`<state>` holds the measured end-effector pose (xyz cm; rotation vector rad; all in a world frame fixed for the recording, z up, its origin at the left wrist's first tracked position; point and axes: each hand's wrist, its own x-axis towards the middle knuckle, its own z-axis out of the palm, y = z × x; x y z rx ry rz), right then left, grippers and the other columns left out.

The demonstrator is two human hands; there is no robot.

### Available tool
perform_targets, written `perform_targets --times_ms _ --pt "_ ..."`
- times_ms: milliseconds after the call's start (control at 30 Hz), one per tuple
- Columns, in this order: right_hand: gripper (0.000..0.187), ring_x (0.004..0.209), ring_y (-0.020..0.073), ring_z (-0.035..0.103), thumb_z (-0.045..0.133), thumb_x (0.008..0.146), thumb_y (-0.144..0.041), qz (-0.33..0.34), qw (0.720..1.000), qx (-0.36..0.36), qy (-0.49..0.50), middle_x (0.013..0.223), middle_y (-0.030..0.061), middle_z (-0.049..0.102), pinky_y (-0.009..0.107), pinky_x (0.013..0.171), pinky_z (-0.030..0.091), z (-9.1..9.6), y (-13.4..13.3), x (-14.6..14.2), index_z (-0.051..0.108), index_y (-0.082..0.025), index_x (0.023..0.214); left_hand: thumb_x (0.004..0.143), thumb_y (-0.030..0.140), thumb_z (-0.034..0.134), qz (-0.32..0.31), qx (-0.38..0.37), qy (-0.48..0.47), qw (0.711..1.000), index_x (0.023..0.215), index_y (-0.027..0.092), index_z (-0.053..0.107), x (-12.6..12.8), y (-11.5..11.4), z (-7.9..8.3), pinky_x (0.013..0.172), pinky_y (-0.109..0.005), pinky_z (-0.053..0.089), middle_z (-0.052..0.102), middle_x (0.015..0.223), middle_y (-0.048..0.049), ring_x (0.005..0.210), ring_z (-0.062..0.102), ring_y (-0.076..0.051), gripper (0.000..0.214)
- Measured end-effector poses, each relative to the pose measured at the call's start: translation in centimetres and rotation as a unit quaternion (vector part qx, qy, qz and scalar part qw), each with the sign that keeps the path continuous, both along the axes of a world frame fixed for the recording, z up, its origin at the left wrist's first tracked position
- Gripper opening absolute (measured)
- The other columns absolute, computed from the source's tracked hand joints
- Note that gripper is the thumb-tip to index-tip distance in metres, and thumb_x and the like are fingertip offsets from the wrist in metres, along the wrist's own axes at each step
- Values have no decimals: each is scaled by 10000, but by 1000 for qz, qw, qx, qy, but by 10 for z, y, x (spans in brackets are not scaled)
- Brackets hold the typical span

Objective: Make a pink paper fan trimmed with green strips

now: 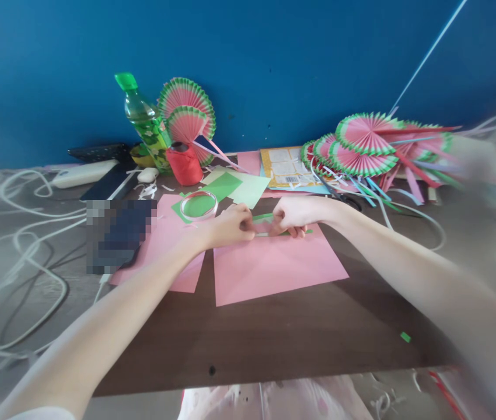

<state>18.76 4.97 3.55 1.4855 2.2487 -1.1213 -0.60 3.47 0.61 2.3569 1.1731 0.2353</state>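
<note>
A pink sheet of paper [269, 271] lies flat on the dark table, with a narrow green paper strip [265, 217] along its far edge. Over this edge stretches a short, glossy pale strip that looks like clear tape [262, 226]. My left hand [236, 224] pinches its left end, fingers curled down against the paper. At the other end my right hand [290, 216] is closed too, its fingertips pressed low and partly hidden. Just left of my hands, a roll of clear tape [183, 207] rests on green paper [224, 186] and a second pink sheet [164, 256].
Behind stand a green-capped bottle [140, 114], a red cylinder [184, 165] and pink-green folded paper fans [189, 108]. More fans [366, 143] pile up at right, near scissors [348, 201]. White cables [33, 268] and a phone [121, 236] lie left. A green scrap [405, 336] is near the front edge.
</note>
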Motion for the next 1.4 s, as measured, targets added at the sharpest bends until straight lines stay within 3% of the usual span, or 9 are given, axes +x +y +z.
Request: perform_targets --times_ms 333,700,900,1167,1300,1400 --pt "294 441 102 568 646 686 -396 10 1000 5 7 515 13 609 182 389 419 -1 0 1 501 -160 587 676 262 517 21 -20 44 999 655 185 475 3 -2 10 811 -325 411 487 895 -26 903 494 -194 91" --pt "298 448 112 576 668 662 -420 5 1000 2 14 521 17 614 185 391 417 -1 -1 1 538 -154 624 684 293 547 37 -16 37 999 649 176 492 0 -2 10 752 -295 418 511 895 -20 845 510 -171 134" --pt "262 415 106 552 632 701 -373 11 1000 6 25 486 10 592 191 375 404 -2 0 2 530 -154 599 682 378 565 17 11 63 998 610 181 513 -11 0 15 762 -303 403 509 839 -22 894 493 -197 216" --pt "273 392 103 530 659 677 -374 8 999 -6 50 450 -8 570 204 390 411 -6 3 4 516 -163 578 692 355 548 35 -34 107 993 730 198 579 -29 7 33 629 -244 399 590 816 -7 722 544 -149 165" --pt "301 376 94 507 631 702 -365 6 998 -16 58 445 -11 560 212 398 409 -6 4 6 467 -171 539 742 358 475 104 -1 99 990 830 203 590 -42 9 50 652 -249 393 648 862 -4 735 564 -152 212" --pt "333 379 95 495 646 681 -425 7 998 -16 63 447 -17 549 228 419 416 -5 3 7 476 -175 541 746 359 453 156 27 153 976 778 194 559 -53 11 56 598 -263 366 642 803 -22 681 556 -166 199"
